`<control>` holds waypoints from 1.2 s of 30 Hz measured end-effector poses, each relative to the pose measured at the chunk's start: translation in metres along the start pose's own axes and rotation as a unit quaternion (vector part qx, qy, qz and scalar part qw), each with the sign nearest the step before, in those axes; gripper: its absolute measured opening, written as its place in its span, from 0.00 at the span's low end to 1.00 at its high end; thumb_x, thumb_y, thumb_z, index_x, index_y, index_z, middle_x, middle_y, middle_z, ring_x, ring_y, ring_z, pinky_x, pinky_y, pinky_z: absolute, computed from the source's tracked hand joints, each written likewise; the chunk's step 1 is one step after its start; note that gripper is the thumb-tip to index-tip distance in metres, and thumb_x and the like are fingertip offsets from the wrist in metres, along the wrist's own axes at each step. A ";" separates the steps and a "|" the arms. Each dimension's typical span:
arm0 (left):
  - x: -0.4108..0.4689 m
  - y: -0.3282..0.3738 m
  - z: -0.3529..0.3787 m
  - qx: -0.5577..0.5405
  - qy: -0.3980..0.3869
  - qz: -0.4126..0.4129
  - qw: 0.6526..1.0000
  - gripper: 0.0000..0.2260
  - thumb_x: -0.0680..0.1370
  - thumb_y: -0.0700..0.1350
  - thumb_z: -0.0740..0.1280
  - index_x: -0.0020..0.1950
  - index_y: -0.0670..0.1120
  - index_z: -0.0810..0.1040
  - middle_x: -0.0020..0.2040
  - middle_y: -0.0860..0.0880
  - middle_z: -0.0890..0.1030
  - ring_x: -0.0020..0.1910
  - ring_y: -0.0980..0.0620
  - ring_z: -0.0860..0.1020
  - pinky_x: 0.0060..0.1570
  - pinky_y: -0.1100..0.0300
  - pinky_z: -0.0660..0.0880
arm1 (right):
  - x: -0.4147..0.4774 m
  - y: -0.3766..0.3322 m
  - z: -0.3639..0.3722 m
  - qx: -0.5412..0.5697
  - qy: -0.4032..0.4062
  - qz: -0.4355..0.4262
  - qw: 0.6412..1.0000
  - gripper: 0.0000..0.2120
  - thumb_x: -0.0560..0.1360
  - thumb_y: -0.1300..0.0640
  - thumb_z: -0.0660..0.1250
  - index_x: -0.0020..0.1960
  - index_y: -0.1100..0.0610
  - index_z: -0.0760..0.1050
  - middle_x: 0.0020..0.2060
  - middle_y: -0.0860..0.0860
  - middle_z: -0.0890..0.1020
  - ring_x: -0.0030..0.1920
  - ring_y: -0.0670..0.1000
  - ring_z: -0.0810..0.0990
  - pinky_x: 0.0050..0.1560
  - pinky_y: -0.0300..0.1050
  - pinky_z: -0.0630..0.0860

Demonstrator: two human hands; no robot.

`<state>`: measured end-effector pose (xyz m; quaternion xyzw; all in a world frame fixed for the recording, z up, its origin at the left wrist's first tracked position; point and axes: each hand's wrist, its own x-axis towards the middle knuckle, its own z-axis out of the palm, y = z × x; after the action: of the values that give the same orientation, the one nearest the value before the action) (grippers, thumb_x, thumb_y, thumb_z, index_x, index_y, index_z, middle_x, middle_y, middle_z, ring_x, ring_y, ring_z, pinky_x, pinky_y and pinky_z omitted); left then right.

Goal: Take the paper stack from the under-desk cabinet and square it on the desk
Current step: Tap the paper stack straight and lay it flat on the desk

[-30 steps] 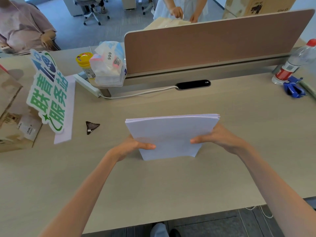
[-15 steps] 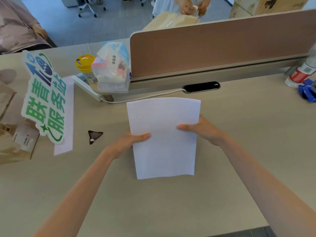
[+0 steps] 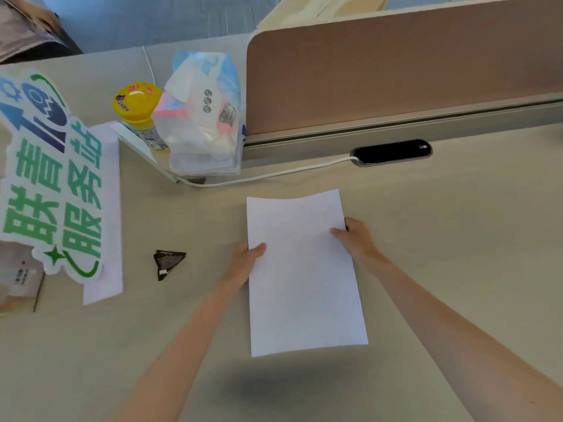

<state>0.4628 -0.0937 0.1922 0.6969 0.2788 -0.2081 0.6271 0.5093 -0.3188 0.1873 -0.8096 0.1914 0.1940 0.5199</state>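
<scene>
The white paper stack [image 3: 304, 278] is held above the beige desk [image 3: 457, 239], its flat face turned up toward me and its long side running away from me. A dark shadow lies on the desk below its near edge. My left hand [image 3: 248, 258] grips the left long edge, thumb on top. My right hand [image 3: 355, 240] grips the right long edge near the far end, thumb on the sheet. The under-desk cabinet is out of view.
A brown divider panel [image 3: 396, 77] runs along the back of the desk, with a black cable port [image 3: 393, 151] and a white cable [image 3: 268, 176]. A plastic bag [image 3: 204, 117], a yellow-lidded jar [image 3: 137, 102], a green-lettered sign [image 3: 51, 178] and a dark triangular wrapper [image 3: 167, 261] lie to the left.
The stack stood upright on its long edge a second ago. It has been turned lengthwise and tipped flat between both hands. The camera has tilted closer to the desk.
</scene>
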 end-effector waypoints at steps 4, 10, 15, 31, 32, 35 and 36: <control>0.012 -0.007 -0.012 0.121 -0.022 -0.007 0.992 0.14 0.78 0.51 0.60 0.55 0.44 0.77 0.51 0.46 0.81 0.51 0.47 0.79 0.54 0.52 0.75 | 0.006 0.002 0.009 -0.127 0.039 -0.019 0.991 0.13 0.74 0.61 0.62 0.33 0.57 0.63 0.31 0.52 0.70 0.36 0.54 0.69 0.33 0.46 0.63; 0.017 -0.009 -0.016 0.369 0.088 0.036 0.925 0.18 0.79 0.50 0.58 0.31 0.46 0.62 0.28 0.49 0.69 0.31 0.47 0.71 0.35 0.58 0.65 | 0.012 0.008 0.015 -0.193 0.081 -0.057 0.976 0.08 0.72 0.58 0.65 0.49 0.60 0.75 0.46 0.55 0.79 0.45 0.57 0.77 0.42 0.45 0.71; 0.013 -0.003 -0.015 0.493 0.155 0.050 0.855 0.14 0.75 0.54 0.62 0.35 0.46 0.69 0.33 0.49 0.76 0.38 0.44 0.77 0.36 0.58 0.68 | 0.007 0.013 0.017 -0.177 0.118 -0.062 0.975 0.10 0.72 0.58 0.67 0.51 0.60 0.72 0.52 0.53 0.75 0.51 0.55 0.76 0.43 0.46 0.69; -0.022 -0.037 0.005 0.330 0.218 0.109 0.912 0.13 0.78 0.45 0.64 0.58 0.40 0.67 0.53 0.43 0.79 0.50 0.39 0.79 0.38 0.54 0.67 | -0.048 0.051 0.007 -0.155 0.123 -0.088 0.976 0.10 0.72 0.63 0.67 0.52 0.59 0.70 0.53 0.53 0.73 0.47 0.55 0.76 0.47 0.50 0.75; -0.027 -0.041 0.006 0.326 0.224 0.106 0.912 0.13 0.78 0.44 0.64 0.58 0.40 0.67 0.54 0.43 0.79 0.50 0.39 0.79 0.38 0.55 0.67 | -0.056 0.057 0.008 -0.155 0.126 -0.079 0.977 0.10 0.72 0.63 0.66 0.52 0.59 0.70 0.52 0.53 0.73 0.46 0.55 0.76 0.46 0.49 0.75; -0.042 -0.055 0.012 0.329 0.233 0.100 0.910 0.11 0.78 0.44 0.63 0.57 0.41 0.68 0.54 0.43 0.79 0.50 0.39 0.79 0.38 0.55 0.66 | -0.074 0.071 0.009 -0.153 0.139 -0.063 0.976 0.09 0.72 0.62 0.65 0.52 0.60 0.71 0.52 0.54 0.74 0.45 0.56 0.76 0.44 0.46 0.71; -0.047 -0.058 0.014 0.332 0.235 0.101 0.908 0.11 0.78 0.44 0.63 0.57 0.42 0.68 0.53 0.43 0.79 0.49 0.39 0.79 0.37 0.55 0.66 | -0.078 0.074 0.009 -0.149 0.141 -0.062 0.977 0.08 0.72 0.63 0.65 0.51 0.60 0.71 0.51 0.54 0.74 0.45 0.56 0.76 0.44 0.46 0.71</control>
<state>0.3904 -0.1098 0.1770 0.9178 0.2614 -0.0541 0.2938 0.4036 -0.3304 0.1673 -0.9076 0.1816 0.0715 0.3718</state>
